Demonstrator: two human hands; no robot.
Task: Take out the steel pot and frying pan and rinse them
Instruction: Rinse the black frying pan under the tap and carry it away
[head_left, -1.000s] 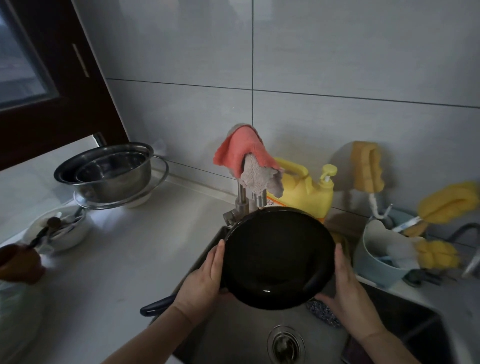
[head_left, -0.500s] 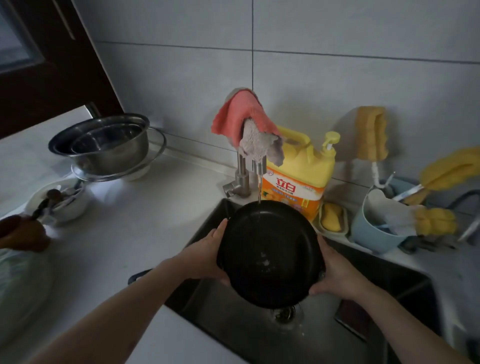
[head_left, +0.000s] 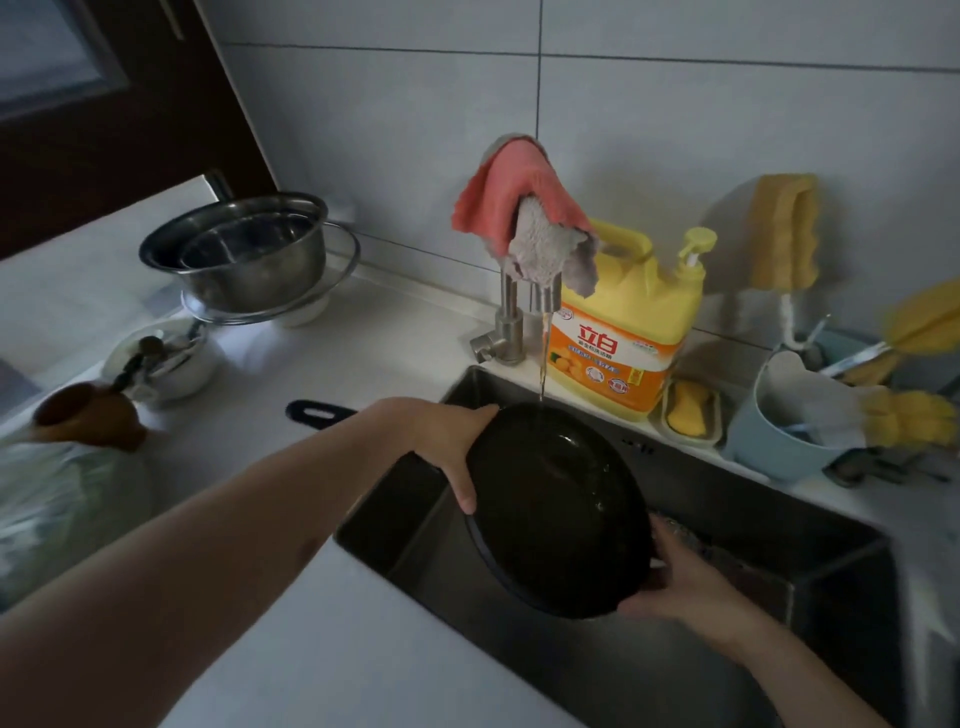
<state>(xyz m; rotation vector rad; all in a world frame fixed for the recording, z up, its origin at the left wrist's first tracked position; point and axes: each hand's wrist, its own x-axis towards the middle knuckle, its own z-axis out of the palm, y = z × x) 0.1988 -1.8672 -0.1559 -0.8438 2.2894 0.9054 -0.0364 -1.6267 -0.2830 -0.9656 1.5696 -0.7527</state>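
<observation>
Black frying pan (head_left: 558, 512) held tilted over the sink (head_left: 753, 525), inner face toward the camera; thin water stream from the steel faucet (head_left: 511, 322) lands near its upper rim. Left hand (head_left: 449, 441) grasps the pan's upper-left rim, thumb curled over the edge onto the inner face. Right hand (head_left: 675, 582) grasps the lower-right rim from beneath, fingers wrapped behind it. Pan handle (head_left: 317, 413) extends left over the countertop (head_left: 363, 343), partly hidden by the left forearm. Steel pot (head_left: 244, 252) sits on the counter's rear left, well apart from the sink, with a smaller steel bowl nested inside. Pink-and-grey cloth (head_left: 524, 218) draped over the faucet top. Yellow detergent jug (head_left: 623, 332) stands at the sink's back edge, just beside the faucet.
</observation>
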